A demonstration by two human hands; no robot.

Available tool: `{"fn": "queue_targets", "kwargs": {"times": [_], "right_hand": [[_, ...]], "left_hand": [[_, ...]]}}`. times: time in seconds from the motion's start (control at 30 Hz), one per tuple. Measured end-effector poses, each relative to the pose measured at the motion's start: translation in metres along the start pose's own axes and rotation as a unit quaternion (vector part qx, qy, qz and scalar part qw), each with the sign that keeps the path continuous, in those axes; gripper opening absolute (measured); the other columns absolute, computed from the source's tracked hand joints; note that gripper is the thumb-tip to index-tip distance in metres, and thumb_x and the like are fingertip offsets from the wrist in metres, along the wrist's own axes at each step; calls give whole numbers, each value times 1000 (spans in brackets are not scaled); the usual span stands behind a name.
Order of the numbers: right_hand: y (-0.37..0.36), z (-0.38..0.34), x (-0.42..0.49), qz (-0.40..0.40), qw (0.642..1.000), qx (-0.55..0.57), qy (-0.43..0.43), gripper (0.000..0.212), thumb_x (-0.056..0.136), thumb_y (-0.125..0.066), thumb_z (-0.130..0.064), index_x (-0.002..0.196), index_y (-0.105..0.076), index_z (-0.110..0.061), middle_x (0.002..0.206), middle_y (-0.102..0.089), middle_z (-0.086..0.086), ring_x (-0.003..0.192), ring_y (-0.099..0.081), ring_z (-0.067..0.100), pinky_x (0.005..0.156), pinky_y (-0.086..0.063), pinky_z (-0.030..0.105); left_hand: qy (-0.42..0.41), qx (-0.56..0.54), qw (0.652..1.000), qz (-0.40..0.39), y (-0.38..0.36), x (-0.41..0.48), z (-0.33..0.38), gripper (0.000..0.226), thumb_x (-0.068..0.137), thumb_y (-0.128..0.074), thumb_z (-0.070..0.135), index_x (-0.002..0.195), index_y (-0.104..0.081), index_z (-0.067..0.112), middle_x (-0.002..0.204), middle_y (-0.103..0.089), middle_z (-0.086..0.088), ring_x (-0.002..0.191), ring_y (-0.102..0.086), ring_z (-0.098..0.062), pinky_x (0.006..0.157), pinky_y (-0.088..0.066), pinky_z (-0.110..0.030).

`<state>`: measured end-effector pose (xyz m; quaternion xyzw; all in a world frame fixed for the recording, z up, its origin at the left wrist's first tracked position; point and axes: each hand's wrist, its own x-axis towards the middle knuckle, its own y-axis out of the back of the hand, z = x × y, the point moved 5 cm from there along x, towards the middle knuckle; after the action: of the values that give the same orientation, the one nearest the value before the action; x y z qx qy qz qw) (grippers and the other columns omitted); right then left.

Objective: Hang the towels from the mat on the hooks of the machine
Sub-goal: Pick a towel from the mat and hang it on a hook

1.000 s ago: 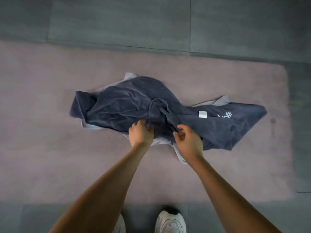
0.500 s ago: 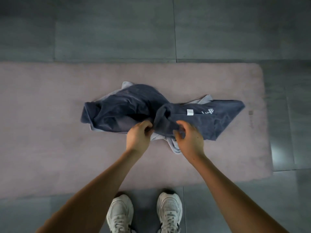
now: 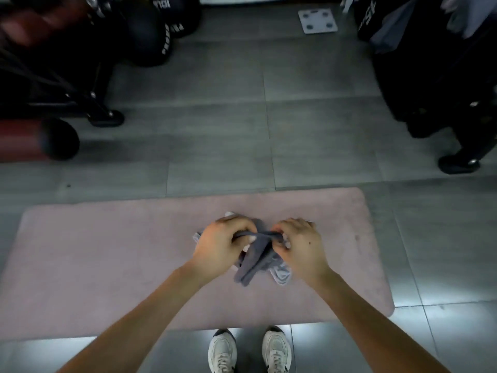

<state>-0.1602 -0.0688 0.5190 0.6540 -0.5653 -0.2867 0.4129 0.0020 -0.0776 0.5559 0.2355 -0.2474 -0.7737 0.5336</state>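
Hanging over the middle of the pink mat (image 3: 107, 265), one dark grey towel (image 3: 255, 262) is held bunched between two hands. The fingers of the left hand (image 3: 220, 247) are curled round its top fold. The same fold is pinched from the other side by the right hand (image 3: 302, 247), so a short strip of cloth is stretched tight between them. A paler cloth (image 3: 282, 275) is seen just under the dark one. It is probably a second towel, but the blur does not allow certainty.

The far edge and the right edge of the mat are seen in full. Beyond the far edge, a wide band of grey tiled floor (image 3: 269, 130) reaches up to the equipment. On the left stand a black frame (image 3: 67, 98) and at least two black balls (image 3: 145, 41). On the right stands one dark machine (image 3: 430, 76), with grey cloth (image 3: 387, 36) hung on it. One white scale (image 3: 318, 20) lies between them, far back. Two white shoes (image 3: 222, 351) are placed at the near edge of the mat.
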Motion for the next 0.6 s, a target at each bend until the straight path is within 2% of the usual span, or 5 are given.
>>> {"fn": "queue_targets", "kwargs": {"times": [0.13,0.23,0.33,0.47,0.6], "right_hand": [[74,-31,9,59,994,64,-65,29,69,-56,-14,95,-67,-11,85,-68,5,74,-64,28,65,-51,32],[120,-41,8,53,987,81,-131,22,71,-66,-4,91,-69,-12,84,-70,7,77,-65,30,66,-46,30],[158,-53,5,16,989,59,-132,16,75,-65,-11,89,-69,-17,83,-70,9,81,-64,33,67,-47,35],[197,-57,-9,-60,986,-22,-156,14,85,-58,-19,96,-66,-17,93,-69,10,93,-62,31,66,-40,31],[226,-45,-23,-62,979,-84,-177,14,85,-58,-32,94,-65,-24,95,-70,6,96,-63,27,76,-42,31]], "left_hand": [[-1,3,998,67,96,-13,77,5,75,-61,21,75,-60,26,68,-59,17,67,-53,-2,63,-40,-16],[16,4,990,140,166,-26,112,13,76,-66,18,71,-60,29,69,-62,8,67,-55,-3,64,-40,-14],[58,13,982,182,220,-42,134,15,79,-70,6,74,-64,18,67,-62,6,65,-54,-9,63,-40,-16],[108,-27,970,215,264,-65,146,18,80,-69,6,70,-63,20,70,-61,-4,69,-56,-17,71,-44,-30],[150,-68,952,256,293,-82,145,21,81,-68,5,69,-61,21,70,-59,-2,71,-55,-17,70,-43,-26]]}}
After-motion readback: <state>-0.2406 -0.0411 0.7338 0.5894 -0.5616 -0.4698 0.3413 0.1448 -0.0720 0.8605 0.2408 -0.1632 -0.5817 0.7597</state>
